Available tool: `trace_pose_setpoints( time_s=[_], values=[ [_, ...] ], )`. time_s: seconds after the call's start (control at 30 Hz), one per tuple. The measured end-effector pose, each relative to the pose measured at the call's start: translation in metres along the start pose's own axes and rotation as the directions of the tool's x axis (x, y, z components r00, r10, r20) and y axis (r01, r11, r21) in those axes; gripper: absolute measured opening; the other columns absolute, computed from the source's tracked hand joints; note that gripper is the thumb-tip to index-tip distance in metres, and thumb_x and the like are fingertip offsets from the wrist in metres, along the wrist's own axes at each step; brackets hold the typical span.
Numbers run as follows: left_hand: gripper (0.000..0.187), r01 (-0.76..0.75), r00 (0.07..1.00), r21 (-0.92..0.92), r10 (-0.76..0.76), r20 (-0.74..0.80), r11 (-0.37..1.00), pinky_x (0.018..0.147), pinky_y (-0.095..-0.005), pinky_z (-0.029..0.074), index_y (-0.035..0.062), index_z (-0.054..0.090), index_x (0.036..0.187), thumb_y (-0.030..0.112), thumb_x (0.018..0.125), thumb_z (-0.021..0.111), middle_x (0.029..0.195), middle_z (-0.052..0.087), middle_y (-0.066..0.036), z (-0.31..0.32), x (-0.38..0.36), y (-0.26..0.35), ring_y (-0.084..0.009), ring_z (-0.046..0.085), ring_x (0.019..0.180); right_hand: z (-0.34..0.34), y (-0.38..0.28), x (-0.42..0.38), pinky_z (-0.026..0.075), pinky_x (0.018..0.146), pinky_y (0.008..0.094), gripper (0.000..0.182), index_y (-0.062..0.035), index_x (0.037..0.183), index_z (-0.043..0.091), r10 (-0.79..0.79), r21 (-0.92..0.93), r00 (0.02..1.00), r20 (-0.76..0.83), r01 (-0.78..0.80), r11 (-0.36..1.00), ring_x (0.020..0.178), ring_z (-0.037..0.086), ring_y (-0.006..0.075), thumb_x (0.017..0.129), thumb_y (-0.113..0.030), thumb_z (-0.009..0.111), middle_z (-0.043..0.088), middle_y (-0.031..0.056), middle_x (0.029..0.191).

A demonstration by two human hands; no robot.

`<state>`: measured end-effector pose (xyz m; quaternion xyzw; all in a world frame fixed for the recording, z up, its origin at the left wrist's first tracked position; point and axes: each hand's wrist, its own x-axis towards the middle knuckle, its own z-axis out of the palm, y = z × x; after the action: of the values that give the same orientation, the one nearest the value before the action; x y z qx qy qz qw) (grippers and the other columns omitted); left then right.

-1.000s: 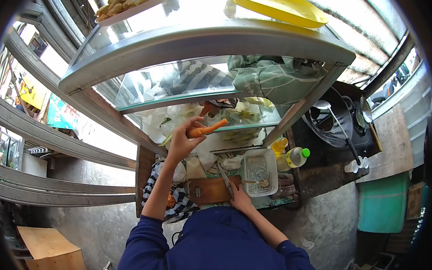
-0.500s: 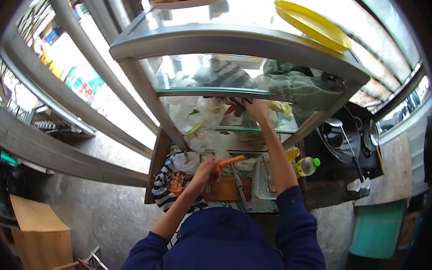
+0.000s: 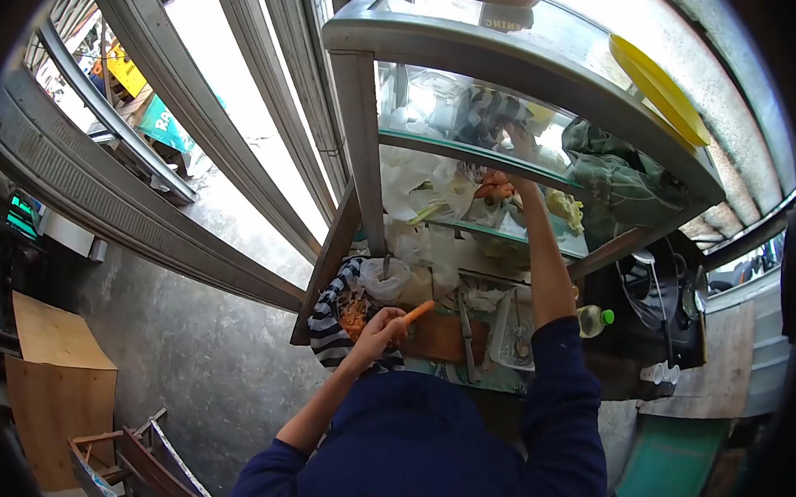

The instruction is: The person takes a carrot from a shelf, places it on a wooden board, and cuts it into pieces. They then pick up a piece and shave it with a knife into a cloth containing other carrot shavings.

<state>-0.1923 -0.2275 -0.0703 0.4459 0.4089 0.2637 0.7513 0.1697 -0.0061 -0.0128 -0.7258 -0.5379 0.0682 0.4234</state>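
My left hand [image 3: 381,331] is closed around a peeled carrot [image 3: 419,312], its end pointing up and right over the wooden cutting board [image 3: 440,337]. A knife [image 3: 467,336] lies along the board's right side. Left of the hand, orange shreds [image 3: 352,318] sit on a black-and-white striped cloth [image 3: 325,327]. My right hand [image 3: 521,147] reaches deep into the glass display case, close to a dark striped bundle [image 3: 488,115]; its fingers are blurred. Below that hand, orange-red carrots [image 3: 495,187] lie among plastic bags and greens.
A clear plastic tray [image 3: 511,333] stands right of the knife, and a green-capped bottle [image 3: 593,321] beyond my right forearm. The case's metal frame [image 3: 513,54] carries a yellow tray [image 3: 658,89]. At right is a stove with a pan and ladle [image 3: 656,282].
My right hand has moved from the orange things on the lower shelf to farther inside the case, by the striped bundle. My left hand still holds the carrot. The view has turned left.
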Motion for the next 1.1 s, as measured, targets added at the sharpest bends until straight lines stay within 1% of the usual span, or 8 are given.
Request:
trace_pose_setpoints(
  time_s=[0.1, 0.13, 0.23, 0.27, 0.3, 0.7, 0.9, 1.1],
  values=[
    [0.031, -0.049, 0.998, 0.131, 0.053, -0.020, 0.990, 0.064, -0.0222, 0.043, 0.0037, 0.046, 0.109, 0.022, 0.085, 0.054, 0.082, 0.055, -0.004, -0.007, -0.001, -0.019, -0.0099, 0.053, 0.073, -0.029, -0.017, -0.073, 0.045, 0.073, 0.0330, 0.026, -0.0002, 0.097, 0.057, -0.026, -0.051, 0.990, -0.138, 0.019, 0.999, 0.083, 0.059, 0.0217, 0.082, -0.021, 0.052, 0.061, 0.0136, 0.084],
    [0.037, -0.077, 0.996, 0.207, 0.084, -0.030, 0.975, 0.066, -0.0236, 0.044, 0.0025, 0.044, 0.112, 0.023, 0.084, 0.057, 0.087, 0.057, -0.006, -0.008, -0.001, -0.026, -0.0115, 0.055, 0.077, -0.018, -0.012, -0.108, 0.043, 0.068, 0.0302, 0.019, -0.0010, 0.093, 0.057, -0.142, 0.192, 0.909, -0.392, 0.232, 0.954, 0.075, 0.056, 0.0188, 0.083, -0.016, 0.052, 0.059, 0.0098, 0.079],
    [0.042, -0.151, 0.983, 0.520, 0.184, -0.012, 0.841, 0.071, -0.0295, 0.046, 0.0024, 0.046, 0.114, 0.024, 0.081, 0.060, 0.092, 0.060, -0.012, -0.015, 0.002, -0.045, -0.0193, 0.060, 0.084, -0.011, -0.019, -0.260, 0.042, 0.076, 0.0376, 0.024, -0.0012, 0.099, 0.054, 0.227, 0.340, 0.974, -0.019, -0.207, 0.917, 0.084, 0.054, 0.0300, 0.077, -0.010, 0.055, 0.054, 0.0162, 0.091],
    [0.042, -0.166, 0.984, 0.523, 0.177, 0.029, 0.836, 0.071, -0.0295, 0.046, 0.0024, 0.046, 0.114, 0.024, 0.081, 0.060, 0.092, 0.060, -0.012, -0.017, 0.005, -0.049, -0.0193, 0.060, 0.084, 0.010, 0.010, -0.346, 0.041, 0.083, 0.0405, 0.036, -0.0027, 0.109, 0.050, 0.005, -0.087, 0.996, 0.091, 0.003, 0.996, 0.093, 0.050, 0.0344, 0.075, -0.012, 0.057, 0.049, 0.0197, 0.102],
    [0.042, -0.168, 0.986, 0.617, 0.142, 0.091, 0.769, 0.072, -0.0319, 0.046, 0.0031, 0.047, 0.114, 0.024, 0.080, 0.061, 0.092, 0.061, -0.014, -0.018, 0.006, -0.053, -0.0228, 0.060, 0.086, 0.008, 0.016, -0.378, 0.038, 0.088, 0.0440, 0.050, -0.0048, 0.121, 0.042, 0.151, -0.296, 0.957, 0.247, -0.074, 0.952, 0.102, 0.045, 0.0392, 0.074, -0.012, 0.058, 0.043, 0.0224, 0.112],
    [0.038, -0.319, 0.934, 0.701, 0.085, 0.347, 0.638, 0.074, -0.0396, 0.046, 0.0024, 0.054, 0.107, 0.019, 0.075, 0.064, 0.089, 0.060, -0.020, -0.006, 0.050, -0.096, -0.0357, 0.058, 0.085, 0.010, 0.031, -0.430, 0.043, 0.075, 0.0454, 0.029, -0.0016, 0.101, 0.048, 0.666, -0.318, 0.735, 0.125, -0.607, 0.729, 0.088, 0.052, 0.0419, 0.076, -0.017, 0.052, 0.054, 0.0209, 0.085],
    [0.034, -0.373, 0.926, 0.766, 0.154, 0.346, 0.523, 0.078, -0.0418, 0.042, 0.0020, 0.054, 0.106, 0.013, 0.074, 0.062, 0.090, 0.058, -0.018, 0.008, 0.062, -0.117, -0.0357, 0.053, 0.088, -0.004, 0.021, -0.456, 0.041, 0.055, 0.0368, 0.041, -0.0002, 0.076, 0.051, 0.683, 0.040, 0.728, 0.051, -0.685, 0.727, 0.060, 0.056, 0.0236, 0.086, -0.040, 0.048, 0.050, 0.0115, 0.064],
    [0.034, -0.466, 0.868, 0.800, 0.370, 0.331, 0.378, 0.078, -0.0408, 0.043, 0.0034, 0.055, 0.103, 0.012, 0.072, 0.063, 0.102, 0.052, -0.015, 0.025, 0.067, -0.137, -0.0322, 0.049, 0.095, -0.020, 0.002, -0.482, 0.037, 0.045, 0.0232, 0.043, -0.0015, 0.075, 0.052, 0.713, 0.200, 0.561, 0.419, -0.824, 0.531, 0.048, 0.047, 0.0082, 0.089, -0.041, 0.043, 0.049, 0.0031, 0.060]
  ],
)
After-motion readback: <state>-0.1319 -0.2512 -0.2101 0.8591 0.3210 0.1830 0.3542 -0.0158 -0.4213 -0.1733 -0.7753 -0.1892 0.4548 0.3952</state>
